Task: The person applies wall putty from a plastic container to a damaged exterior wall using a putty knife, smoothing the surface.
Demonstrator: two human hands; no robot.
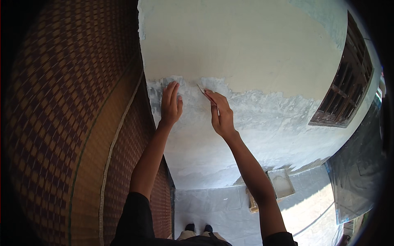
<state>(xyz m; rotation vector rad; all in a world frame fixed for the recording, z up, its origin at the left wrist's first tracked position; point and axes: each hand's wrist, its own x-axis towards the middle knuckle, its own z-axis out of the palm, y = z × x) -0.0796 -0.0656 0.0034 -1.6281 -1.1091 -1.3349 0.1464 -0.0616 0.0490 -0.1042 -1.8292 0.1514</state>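
A plastered wall (pixel 246 49) fills the middle of the view, cream above with a ragged, flaking border to mottled grey and white below. My left hand (pixel 170 104) lies against that patchy band near the wall's left edge, its fingers stretched out and holding nothing. To its right, my right hand (pixel 220 111) grips a thin pale scraper-like tool (pixel 201 88), whose tip is at the flaking border. The tool's exact shape is mostly hidden by my fingers.
Woven mats (pixel 49 106) line the left side. A barred wooden window (pixel 336 86) is at the right. Below are a grey tiled floor (pixel 205 205), a shallow tray (pixel 281 184) on a wooden object (pixel 253 205), my feet (pixel 189 227), and a dark plastic sheet (pixel 357 164) at the right.
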